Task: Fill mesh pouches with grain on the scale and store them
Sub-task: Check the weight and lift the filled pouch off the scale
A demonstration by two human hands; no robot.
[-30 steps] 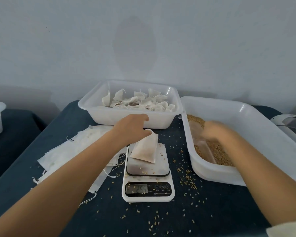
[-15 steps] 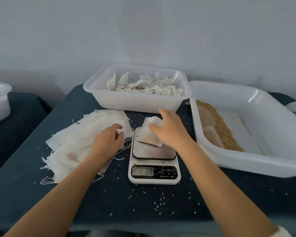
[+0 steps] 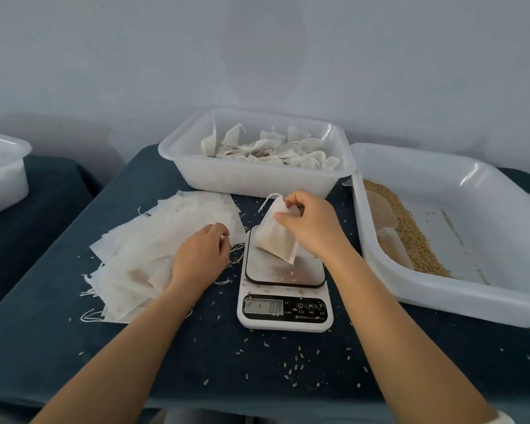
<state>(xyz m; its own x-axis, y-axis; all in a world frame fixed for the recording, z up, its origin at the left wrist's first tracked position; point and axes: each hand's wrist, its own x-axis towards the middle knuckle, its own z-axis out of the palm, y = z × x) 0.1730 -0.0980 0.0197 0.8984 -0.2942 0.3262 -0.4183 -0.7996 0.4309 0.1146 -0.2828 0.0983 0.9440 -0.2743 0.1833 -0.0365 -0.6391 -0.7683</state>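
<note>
The scale (image 3: 285, 289) display is too blurred to read; the right hand (image 3: 314, 226) covers the pouch (image 3: 276, 240) mouth; the left hand (image 3: 201, 257) hides part of the stack (image 3: 153, 249); the left bin (image 3: 0, 172) and grain tray (image 3: 459, 240) are cut off by the frame edges

The table (image 3: 43, 270) wears a dark blue cloth, matt and slightly fuzzy, strewn with dry pale grain husks. The near white kitchen scale (image 3: 283, 289) is smooth plastic with a faintly glossy platform edged in dark trim and a shiny black control strip. The small filled white pouch (image 3: 277, 240) above it is thin, matt, translucent mesh fabric with a cotton-like drawstring. On the left, the fanned pile of flat white empty pouches (image 3: 153, 249) has the same papery matt weave and frayed threads. The far white rectangular tub (image 3: 251, 179) and the right-hand wide white tray (image 3: 441, 295) are semi-glossy translucent plastic; the tan grain (image 3: 410, 228) looks rough and granular.
</note>
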